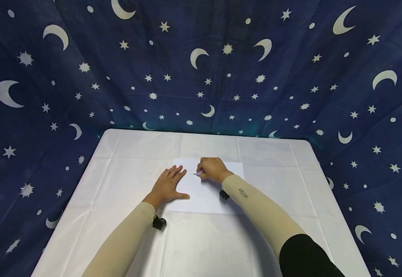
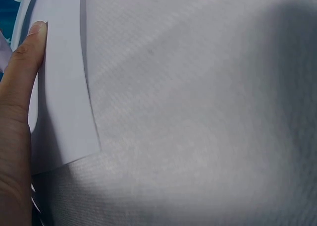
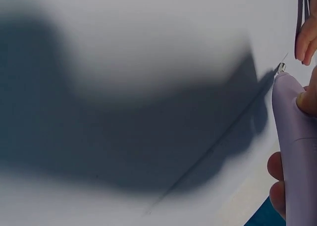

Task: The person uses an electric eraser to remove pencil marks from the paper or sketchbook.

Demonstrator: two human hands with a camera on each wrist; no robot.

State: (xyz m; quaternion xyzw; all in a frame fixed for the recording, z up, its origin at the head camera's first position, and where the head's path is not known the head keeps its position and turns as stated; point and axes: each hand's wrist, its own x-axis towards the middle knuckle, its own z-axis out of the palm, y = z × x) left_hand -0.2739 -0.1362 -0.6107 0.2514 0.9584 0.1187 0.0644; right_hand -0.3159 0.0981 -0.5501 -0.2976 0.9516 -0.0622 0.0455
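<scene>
You look to be early in the marking: your right hand (image 1: 213, 169) pinches a lilac pen (image 3: 295, 151) with its fine tip down on the sheet of paper (image 1: 206, 196), and only one thin straight line (image 3: 208, 156) shows there, the rest of the sheet bare, so most seems left to do. Your left hand (image 1: 168, 185) lies flat with fingers spread, its grip on nothing, pressing the sheet's left edge. The sheet is plain white, uncreased, lying mid-counter (image 1: 124, 154).
</scene>
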